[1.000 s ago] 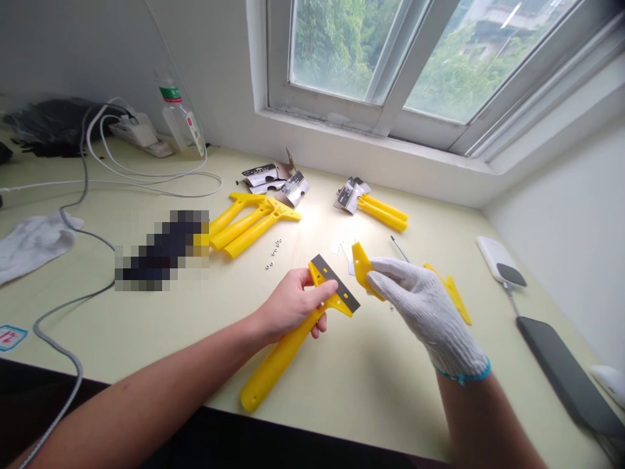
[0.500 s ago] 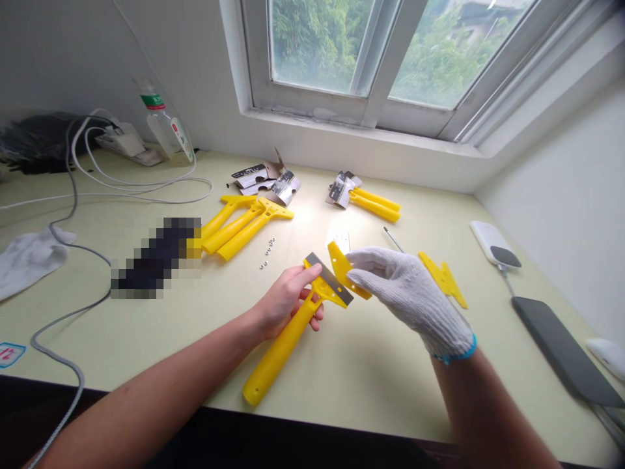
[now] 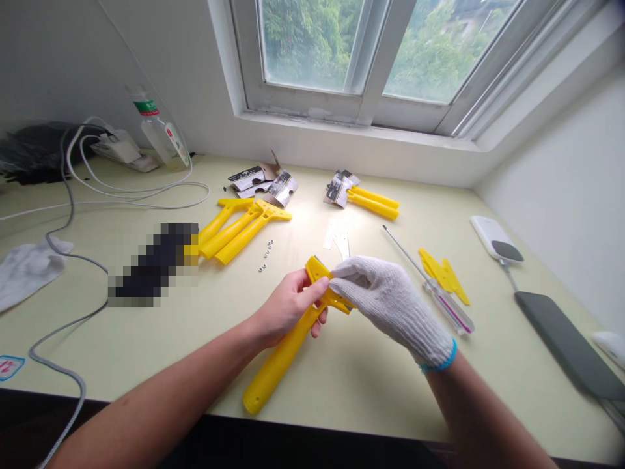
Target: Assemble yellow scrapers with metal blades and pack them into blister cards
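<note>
The bare left hand (image 3: 291, 301) reaches in from the lower left, thumb on top, holding a yellow scraper (image 3: 280, 366) mid-frame. From the lower right, the gloved right hand (image 3: 390, 301) bends over, fingers pinching the yellow plate (image 3: 316, 268) on the scraper's head.

Scraper handle (image 3: 280, 361): yellow plastic, smooth w/ low sheen, finely textured nr butt end; clamp plate (image 3: 316, 268): same smooth plastic; knit work glove (image 3: 390, 303): matt cloth, ribbed surface; screwdriver (image 3: 452, 308): shiny metal shaft, clear glossy plastic handle; small nuts (image 3: 267, 251): bright metal; pkg cards (image 3: 284, 189): printed cardboard, slight sheen; drinks bottle (image 3: 159, 135): clear plastic, v. glossy; black bag (image 3: 41, 148): thin plastic film, crinkled, shiny; rag (image 3: 29, 267): matt cloth, rumpled; grey cable (image 3: 72, 373): braided, matt; desk (image 3: 185, 312): smooth, satin; window panes (image 3: 310, 49): glass, hazy.
</note>
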`<state>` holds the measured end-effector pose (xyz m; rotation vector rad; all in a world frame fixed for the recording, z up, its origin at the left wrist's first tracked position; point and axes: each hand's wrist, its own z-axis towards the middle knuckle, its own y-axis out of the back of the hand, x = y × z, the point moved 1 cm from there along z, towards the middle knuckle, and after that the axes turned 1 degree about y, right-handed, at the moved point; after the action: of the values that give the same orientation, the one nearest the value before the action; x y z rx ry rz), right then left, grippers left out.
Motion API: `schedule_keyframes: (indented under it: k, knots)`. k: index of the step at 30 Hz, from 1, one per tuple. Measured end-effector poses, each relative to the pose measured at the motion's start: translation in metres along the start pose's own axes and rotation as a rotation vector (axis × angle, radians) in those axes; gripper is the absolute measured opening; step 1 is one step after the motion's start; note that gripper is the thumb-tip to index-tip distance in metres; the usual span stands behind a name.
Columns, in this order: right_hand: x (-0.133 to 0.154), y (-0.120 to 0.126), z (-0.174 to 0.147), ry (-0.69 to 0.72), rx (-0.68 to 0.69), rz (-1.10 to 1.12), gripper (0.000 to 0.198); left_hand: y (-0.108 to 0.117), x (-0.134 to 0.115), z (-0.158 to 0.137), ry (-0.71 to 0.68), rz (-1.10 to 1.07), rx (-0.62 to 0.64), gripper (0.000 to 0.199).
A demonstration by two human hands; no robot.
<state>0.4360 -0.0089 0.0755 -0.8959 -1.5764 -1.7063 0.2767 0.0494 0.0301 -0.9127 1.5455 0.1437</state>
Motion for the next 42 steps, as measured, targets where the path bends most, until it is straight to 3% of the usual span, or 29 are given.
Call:
schedule_keyframes:
  k: [11,19,22,28,35,42]
  knots:
    - [0.002,0.004,-0.002,-0.078,0.063,0.149,0.017,0.001,-0.002,-0.002,0.013,-0.038,0.023,0.028]
    - [-0.002,-0.002,-0.002,-0.001,-0.029,-0.048,0.017,0.001,-0.002,-0.003,0.018,-0.001,0.002,0.027]
    - [-0.004,-0.002,-0.001,-0.028,-0.095,-0.092,0.026,0.001,-0.005,-0.005,0.012,0.047,0.003,0.026]
    - [-0.005,0.001,0.001,-0.029,0.086,0.026,0.023,-0.001,-0.011,-0.006,-0.026,0.127,-0.03,0.027]
    - [-0.004,0.003,0.0,-0.053,0.076,0.017,0.023,-0.003,-0.015,-0.006,-0.039,0.158,-0.067,0.029]
    - [-0.002,0.0,-0.002,-0.027,0.032,-0.042,0.022,-0.002,-0.017,-0.008,-0.007,0.198,-0.003,0.028]
